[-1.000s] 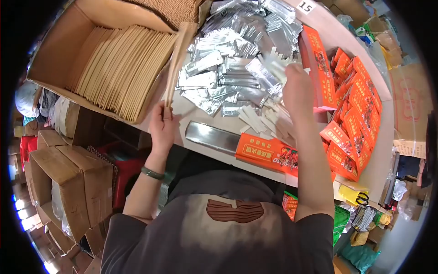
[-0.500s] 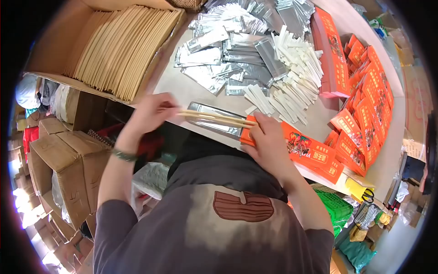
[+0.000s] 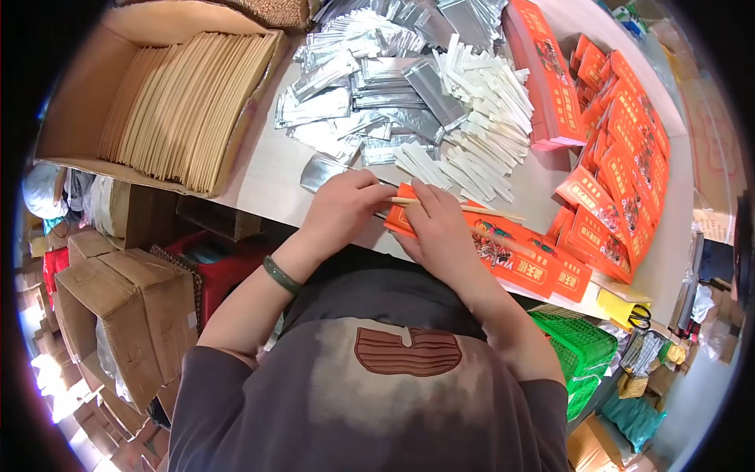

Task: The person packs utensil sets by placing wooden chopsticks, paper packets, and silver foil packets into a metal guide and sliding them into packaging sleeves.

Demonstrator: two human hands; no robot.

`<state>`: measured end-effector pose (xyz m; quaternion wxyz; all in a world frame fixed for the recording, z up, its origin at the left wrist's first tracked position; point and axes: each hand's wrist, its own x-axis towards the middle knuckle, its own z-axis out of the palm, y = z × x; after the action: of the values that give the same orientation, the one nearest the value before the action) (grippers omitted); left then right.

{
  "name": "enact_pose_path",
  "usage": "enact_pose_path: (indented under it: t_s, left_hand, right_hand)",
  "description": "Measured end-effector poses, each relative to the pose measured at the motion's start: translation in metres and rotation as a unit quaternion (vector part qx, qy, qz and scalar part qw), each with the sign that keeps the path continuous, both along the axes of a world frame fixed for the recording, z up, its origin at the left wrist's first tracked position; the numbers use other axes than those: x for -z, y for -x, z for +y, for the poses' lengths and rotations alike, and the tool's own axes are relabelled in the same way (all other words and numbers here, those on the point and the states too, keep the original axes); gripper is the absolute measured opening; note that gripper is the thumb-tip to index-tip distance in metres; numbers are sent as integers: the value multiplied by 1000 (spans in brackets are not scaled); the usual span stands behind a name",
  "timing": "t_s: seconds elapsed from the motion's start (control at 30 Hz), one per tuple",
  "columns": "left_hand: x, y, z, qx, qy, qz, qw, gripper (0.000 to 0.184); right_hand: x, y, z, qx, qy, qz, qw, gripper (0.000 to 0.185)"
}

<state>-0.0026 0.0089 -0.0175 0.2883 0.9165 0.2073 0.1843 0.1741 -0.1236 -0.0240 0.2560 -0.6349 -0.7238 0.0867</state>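
My left hand is closed, its fingers pinching the left end of wooden chopsticks. My right hand lies over the left end of a red printed paper sleeve, thumb below and fingers on top. The chopsticks pass under my right fingers and stick out above the sleeve, one of them blurred along its face. Whether they are inside the sleeve is hidden. Beneath the first sleeve, another red sleeve shows at the right. Partly behind my left hand lies a silver packet.
A cardboard box of upright chopsticks stands left. Silver packets and white paper strips are heaped at the back. A red sleeve stack and piled red packs lie right. A green crate sits below the table.
My left hand has moved right, bringing the chopsticks across the red sleeve beside my right hand. Their ends now reach past my right fingers. The camera view has shifted slightly.
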Motion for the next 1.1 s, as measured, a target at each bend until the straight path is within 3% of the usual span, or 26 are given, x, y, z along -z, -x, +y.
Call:
enact_pose_path:
  t_s: [0.07,0.2,0.27,0.3,0.4,0.47,0.57,0.63,0.67,0.73,0.8,0.9,0.93,1.0,1.07,1.1]
  left_hand:
    - [-2,5,0,-6,28,51,998,23]
    - [-16,58,28,-19,69,38,997,17]
    - [-45,103,49,-82,115,133,981,11]
    - [-48,126,58,-86,98,104,986,10]
    - [-66,158,75,-133,71,211,966,8]
    - [-69,157,81,-134,14,228,964,9]
    - [-48,132,85,-98,17,194,976,10]
    - [-31,67,51,-94,158,125,975,18]
    - [1,40,33,-56,198,78,975,20]
    - [-15,2,1,-52,106,92,989,32]
    - [-17,-3,-5,-201,60,137,968,33]
    - [-1,-22,-27,-179,227,-16,957,31]
    - [-8,-33,-38,-128,347,-10,929,40]
    - [-17,-32,-47,-35,271,-31,961,54]
    - [-36,-9,-29,-70,190,-3,979,68]
    - [-40,4,-18,-102,-32,28,994,77]
  right_hand:
    - [0,-7,-1,-12,9,5,1000,38]
    - [-7,-27,-8,-35,-9,-13,999,34]
    - [-5,-40,-15,-35,-8,15,999,34]
    - [-4,-43,-18,-35,-8,30,999,34]
    - [-5,-49,-22,-39,0,48,998,35]
    - [-4,-50,-23,-43,0,50,998,35]
    - [-2,-49,-21,-41,-12,60,997,36]
    - [-1,-43,-19,-42,-11,65,997,36]
    - [-1,-39,-16,-41,-7,63,997,36]
    - [-5,-36,-14,-24,5,46,999,38]
    - [-12,-33,-16,11,23,19,999,41]
    - [-8,-23,-9,5,-6,-2,1000,42]
    - [-9,-20,-6,6,0,11,1000,41]
    - [-14,-21,-1,13,8,33,999,40]
    - [-21,-25,-9,20,-2,22,1000,36]
    - [-23,-28,-11,26,-7,17,1000,35]
